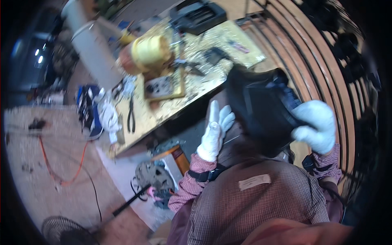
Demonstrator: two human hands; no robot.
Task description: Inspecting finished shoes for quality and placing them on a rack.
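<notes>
Across the upper middle of the frame runs a littered workbench (163, 111), bearing a blurred yellow cylinder (149, 53), a pale panel (160, 86) set in a yellow frame (182, 81) just below it, and dark-handled pliers (131, 118) near the bench's left end. A black plastic case (200, 18) sits at the top edge. White cloth (108, 116) hangs beside a dark blue bundle (87, 106) at centre left. Lower left, an orange cord (75, 177) curves above a round fan (61, 226). Curved wooden slats (309, 51) fill the upper right.
</notes>
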